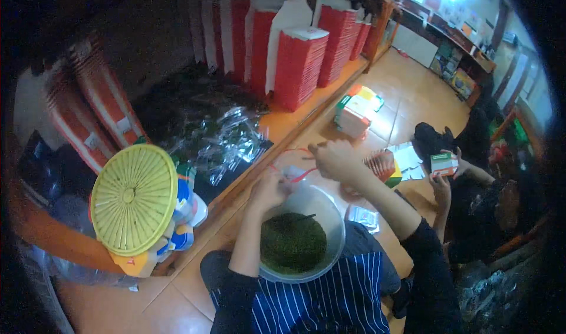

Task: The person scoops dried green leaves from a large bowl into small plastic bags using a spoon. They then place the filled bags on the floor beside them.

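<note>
A translucent plastic tub (337, 228) rests on the lap, over a striped apron (318, 294). Dark green loose material (294, 245) lies inside it, with a dark utensil handle (306, 217) sticking up. My left hand (270, 190) is at the tub's upper left rim, fingers closed at one end of a thin red strip (305, 174). Beyond the rim, my right hand (338, 159) is raised in a fist by the strip's other part; what lies inside its fingers is hidden. The strip loops between both hands, near a clear plastic bag.
Red carton stacks (300, 64) and glinting clear wrappers (239, 135) occupy the low wooden shelf at left. A yellow round lid (132, 199) tops a container of small boxes. On the floor stand packed boxes (356, 110). At right, a co-worker's hands (442, 181) hold a small box (443, 163).
</note>
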The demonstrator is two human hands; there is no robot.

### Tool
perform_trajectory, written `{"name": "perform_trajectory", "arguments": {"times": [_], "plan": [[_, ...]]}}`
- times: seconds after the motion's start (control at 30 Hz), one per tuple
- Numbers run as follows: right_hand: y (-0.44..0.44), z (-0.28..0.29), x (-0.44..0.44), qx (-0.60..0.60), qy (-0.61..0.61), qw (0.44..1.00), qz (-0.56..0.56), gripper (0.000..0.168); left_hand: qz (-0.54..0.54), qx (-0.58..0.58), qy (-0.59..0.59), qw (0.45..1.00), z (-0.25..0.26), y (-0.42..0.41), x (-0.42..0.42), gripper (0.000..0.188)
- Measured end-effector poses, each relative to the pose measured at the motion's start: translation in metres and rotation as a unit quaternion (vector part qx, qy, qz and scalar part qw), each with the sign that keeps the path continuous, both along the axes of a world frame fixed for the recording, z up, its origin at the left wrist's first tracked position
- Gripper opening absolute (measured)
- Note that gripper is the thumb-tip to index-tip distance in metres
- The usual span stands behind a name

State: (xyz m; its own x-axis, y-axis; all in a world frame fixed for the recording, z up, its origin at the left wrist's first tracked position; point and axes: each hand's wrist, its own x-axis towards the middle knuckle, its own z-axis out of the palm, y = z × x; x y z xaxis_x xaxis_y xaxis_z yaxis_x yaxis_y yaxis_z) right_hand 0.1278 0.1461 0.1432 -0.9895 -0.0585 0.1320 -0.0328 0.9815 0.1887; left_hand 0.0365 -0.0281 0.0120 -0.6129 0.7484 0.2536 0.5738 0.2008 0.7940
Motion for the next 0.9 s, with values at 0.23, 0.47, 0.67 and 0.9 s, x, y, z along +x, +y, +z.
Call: {"name": "perform_trajectory", "arguments": {"times": [0.23, 0.47, 0.67, 0.9], "plan": [[-0.035, -0.044, 0.003, -0.047, -0.041, 0.992, 0.111, 0.012, -0.018, 0.074, 0.061, 0.995, -0.020, 0.007, -0.011, 0.026], [-0.088, -0.144, 0.033, -0.165, -0.299, 0.914, 0.217, 0.015, 0.025, -0.069, -0.003, 0.997, -0.002, 0.003, -0.006, 0.023], [-0.124, -0.170, 0.030, -0.101, -0.382, 0.897, 0.197, 0.029, 0.026, -0.066, 0.014, 0.997, -0.014, 0.008, -0.010, 0.027], [-0.133, -0.187, 0.035, -0.101, -0.325, 0.915, 0.218, 0.034, 0.038, -0.070, 0.016, 0.997, -0.007, 0.005, -0.006, 0.027]]}}
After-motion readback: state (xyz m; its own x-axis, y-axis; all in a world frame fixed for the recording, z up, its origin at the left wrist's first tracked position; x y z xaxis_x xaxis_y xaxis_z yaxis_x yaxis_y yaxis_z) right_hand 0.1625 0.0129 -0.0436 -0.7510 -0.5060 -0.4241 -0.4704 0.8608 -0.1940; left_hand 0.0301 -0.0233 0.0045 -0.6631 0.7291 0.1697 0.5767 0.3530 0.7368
